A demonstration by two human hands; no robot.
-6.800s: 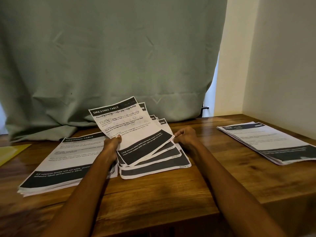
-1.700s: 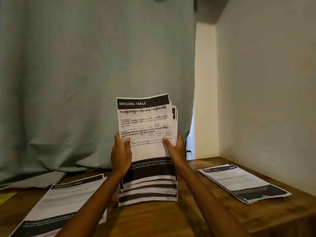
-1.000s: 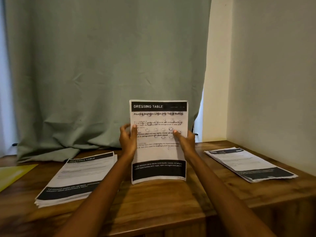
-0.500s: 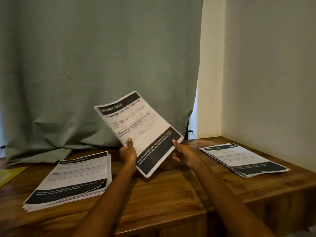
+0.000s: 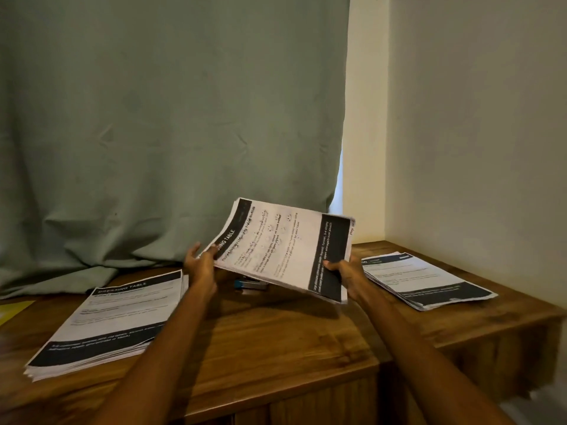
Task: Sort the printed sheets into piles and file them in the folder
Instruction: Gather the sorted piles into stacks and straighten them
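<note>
Here we hold a bundle of printed sheets (image 5: 285,250) in the air above the middle of the wooden table (image 5: 276,335), turned sideways and tilted, so its dark header band is at our left and its dark footer band at our right; our right hand (image 5: 345,273) pinches the footer end, thumb on top and fingers below; our left hand (image 5: 199,266) meets the header corner with the fingers rather straight, and we judge it supports the bundle more than it grips. The bundle touches nothing on the table; under it lies a small blue thing (image 5: 248,284), perhaps a stapler, but it is too hidden to tell.

On the left of the table lies a thick pile (image 5: 110,320) with the heading "DRESSING TABLE"; on the right lies a thinner pile (image 5: 426,280), well apart; at the far left edge we see a yellow corner (image 5: 13,311), maybe the folder, we cannot say.

We judge the bundle to be light but floppy; the sheets are smooth and can slide on each other and fan out; so it is better to hold both short ends, thumbs above and fingers spread below, and to press a little; the edges can bend easily if one corner alone carries the weight.
</note>
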